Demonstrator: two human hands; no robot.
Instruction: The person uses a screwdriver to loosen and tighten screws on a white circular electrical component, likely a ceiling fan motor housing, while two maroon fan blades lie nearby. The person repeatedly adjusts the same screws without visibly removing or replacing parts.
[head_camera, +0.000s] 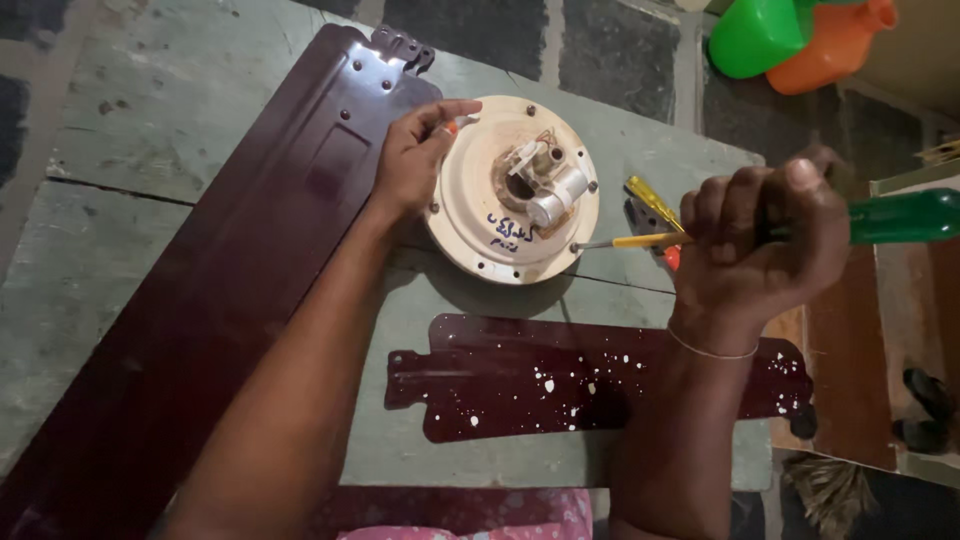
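The left hand (415, 155) rests its spread fingers on the left rim of the round fan motor (512, 190), which sits mid-table on the worn green table (150, 110). The right hand (765, 235) is clenched on a green-handled screwdriver (700, 232), its tip at a screw on the motor's right edge. A long dark blade (250, 250) lies to the left, touching the motor. A paint-spattered blade (560, 375) lies near the table's front edge. Another small screwdriver (652, 200) lies just beside the right hand. Bare tabletop shows between motor and spattered blade.
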